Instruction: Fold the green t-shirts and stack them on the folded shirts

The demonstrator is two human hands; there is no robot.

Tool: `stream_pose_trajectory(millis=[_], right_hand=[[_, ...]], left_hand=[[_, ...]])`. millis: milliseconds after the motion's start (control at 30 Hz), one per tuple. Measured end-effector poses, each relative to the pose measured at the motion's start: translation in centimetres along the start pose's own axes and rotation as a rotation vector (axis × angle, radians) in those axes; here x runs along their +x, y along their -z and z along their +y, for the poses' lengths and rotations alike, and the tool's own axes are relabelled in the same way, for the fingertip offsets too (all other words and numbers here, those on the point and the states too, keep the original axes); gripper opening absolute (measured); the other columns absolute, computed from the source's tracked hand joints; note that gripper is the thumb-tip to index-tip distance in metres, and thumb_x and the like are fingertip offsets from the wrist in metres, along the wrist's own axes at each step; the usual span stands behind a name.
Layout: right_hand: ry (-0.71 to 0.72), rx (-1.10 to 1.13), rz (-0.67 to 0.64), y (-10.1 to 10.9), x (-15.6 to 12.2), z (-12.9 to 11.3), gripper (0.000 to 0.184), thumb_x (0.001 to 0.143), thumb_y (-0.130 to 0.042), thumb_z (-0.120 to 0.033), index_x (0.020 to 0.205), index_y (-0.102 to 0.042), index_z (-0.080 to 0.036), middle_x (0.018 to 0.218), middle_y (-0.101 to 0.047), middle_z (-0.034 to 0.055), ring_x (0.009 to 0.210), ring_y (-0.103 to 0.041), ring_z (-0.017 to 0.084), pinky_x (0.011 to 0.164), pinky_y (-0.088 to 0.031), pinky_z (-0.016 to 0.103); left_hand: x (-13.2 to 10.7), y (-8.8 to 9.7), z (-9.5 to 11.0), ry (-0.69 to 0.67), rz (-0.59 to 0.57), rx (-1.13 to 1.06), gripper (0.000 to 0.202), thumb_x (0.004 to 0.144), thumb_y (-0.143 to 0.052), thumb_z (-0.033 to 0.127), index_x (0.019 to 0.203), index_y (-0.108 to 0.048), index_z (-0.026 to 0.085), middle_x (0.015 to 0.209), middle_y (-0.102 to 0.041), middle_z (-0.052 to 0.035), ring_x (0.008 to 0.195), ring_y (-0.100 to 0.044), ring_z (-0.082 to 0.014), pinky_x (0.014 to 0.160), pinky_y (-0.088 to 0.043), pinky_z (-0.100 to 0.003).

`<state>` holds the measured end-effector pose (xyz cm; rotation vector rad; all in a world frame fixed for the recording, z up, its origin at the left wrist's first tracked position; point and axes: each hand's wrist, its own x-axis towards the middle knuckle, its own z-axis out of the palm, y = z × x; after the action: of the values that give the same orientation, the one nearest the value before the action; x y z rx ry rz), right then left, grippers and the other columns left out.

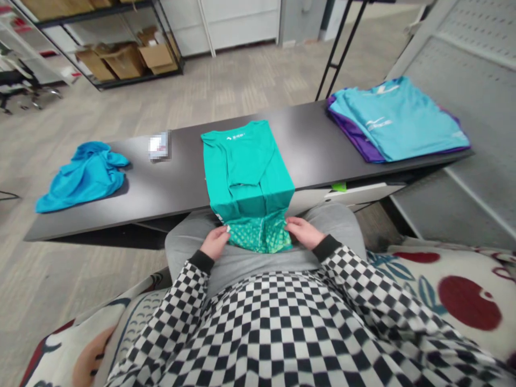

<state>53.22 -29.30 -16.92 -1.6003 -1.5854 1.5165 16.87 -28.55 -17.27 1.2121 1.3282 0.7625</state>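
Observation:
A teal green T-shirt (245, 166), folded lengthwise into a narrow strip, lies on the dark table (169, 183) and hangs over its near edge onto my lap. My left hand (215, 243) pinches the left corner of its patterned hem. My right hand (303, 232) grips the right corner of the same hem. Both hands are closed on the cloth, just above my grey trousers.
A crumpled blue shirt (83, 174) lies at the table's left end. A stack of folded light blue and purple shirts (397, 121) sits at the right end. A small blurred card (158, 145) rests near the middle-left. Shelving with cardboard boxes (124, 56) stands behind.

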Motion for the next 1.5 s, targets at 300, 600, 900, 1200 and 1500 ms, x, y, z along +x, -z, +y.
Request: stream_pose_trajectory(millis=[300, 600, 900, 1200, 1500], right_hand=[[-0.044, 0.758, 0.236, 0.8, -5.7, -4.5, 0.045, 0.084, -0.093, -0.058, 0.104, -0.069, -0.025, 0.081, -0.07, -0.003, 0.067, -0.062, 0.016, 0.062, -0.054, 0.029], [-0.14, 0.811, 0.188, -0.3, -6.9, -5.5, 0.07, 0.078, -0.1, -0.044, 0.14, -0.07, -0.033, 0.081, -0.073, -0.0054, 0.065, -0.069, 0.018, 0.06, -0.063, 0.034], [-0.094, 0.529, -0.06, 0.6, -9.4, -1.7, 0.045, 0.081, -0.082, -0.028, 0.125, -0.09, -0.027, 0.104, -0.087, 0.0021, 0.083, -0.078, 0.017, 0.083, -0.068, 0.034], [0.579, -0.386, 0.154, 4.0, -8.4, -2.0, 0.043, 0.103, -0.058, -0.019, 0.126, -0.091, -0.033, 0.105, -0.09, 0.007, 0.095, -0.083, 0.027, 0.094, -0.068, 0.046], [0.602, -0.322, 0.273, 6.8, -8.8, -7.4, 0.027, 0.1, -0.07, -0.031, 0.114, -0.092, -0.039, 0.09, -0.083, 0.0073, 0.085, -0.078, 0.03, 0.08, -0.065, 0.047]], left_hand=[[-5.4, -3.1, 2.8, 0.13, 0.492, -0.755, 0.039, 0.077, -0.092, 0.044, 0.102, -0.073, 0.02, 0.089, -0.081, -0.0033, 0.083, -0.079, -0.0232, 0.082, -0.064, -0.036], [-8.5, -4.0, 3.9, 0.292, 0.284, -0.761, 0.049, 0.086, -0.087, 0.031, 0.132, -0.072, 0.024, 0.096, -0.08, -0.0048, 0.061, -0.068, -0.0161, 0.048, -0.046, -0.023], [-11.5, -0.6, 0.9, 0.216, -0.103, -0.323, 0.055, 0.069, -0.076, 0.014, 0.123, -0.084, 0.019, 0.076, -0.071, -0.0013, 0.06, -0.06, -0.0141, 0.055, -0.044, -0.024], [-9.3, 5.1, 2.5, -0.63, -0.047, 0.675, 0.037, 0.102, -0.062, 0.021, 0.123, -0.09, 0.033, 0.095, -0.085, -0.01, 0.09, -0.08, -0.0261, 0.092, -0.067, -0.042], [-9.9, 5.4, 7.4, -0.505, 0.302, 0.247, 0.022, 0.074, -0.102, 0.039, 0.094, -0.094, 0.038, 0.1, -0.087, -0.0097, 0.089, -0.083, -0.0311, 0.086, -0.071, -0.042]])
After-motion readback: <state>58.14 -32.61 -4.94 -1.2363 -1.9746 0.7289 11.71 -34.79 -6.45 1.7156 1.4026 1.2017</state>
